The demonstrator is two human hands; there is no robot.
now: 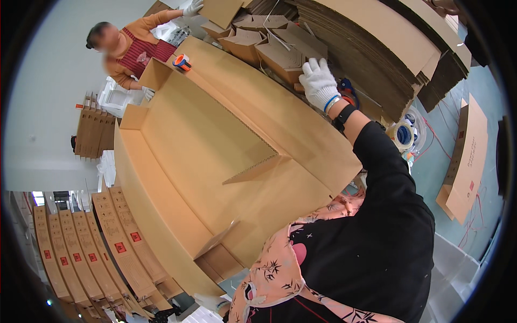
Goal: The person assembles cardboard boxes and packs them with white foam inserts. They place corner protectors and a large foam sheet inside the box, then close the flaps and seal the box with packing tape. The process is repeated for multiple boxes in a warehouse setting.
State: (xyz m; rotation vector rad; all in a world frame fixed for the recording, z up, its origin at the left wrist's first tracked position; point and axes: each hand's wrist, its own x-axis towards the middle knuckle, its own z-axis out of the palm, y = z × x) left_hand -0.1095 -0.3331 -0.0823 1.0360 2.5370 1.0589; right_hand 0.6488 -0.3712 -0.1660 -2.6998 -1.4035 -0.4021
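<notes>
A large brown cardboard carton (183,134) lies unfolded in front of me, with low side walls and some end flaps raised. Over its far right side reaches my right hand (320,83), in a white glove, fingers apart beside a group of small open cardboard boxes (280,51). Next to that wrist is a blue and red tape dispenser (349,92), partly hidden. My left hand (210,302), also gloved, is low at the carton's near corner; its fingers are too unclear to read. On the carton's far end rests an orange and blue tape dispenser (182,62).
Across the carton a co-worker (142,51) in a red apron has one gloved hand at its far corner. Stacked cardboard sheets (371,32) stand at the back right. Tape rolls (404,133) lie by my right arm. Upright folded cartons (81,253) line the left.
</notes>
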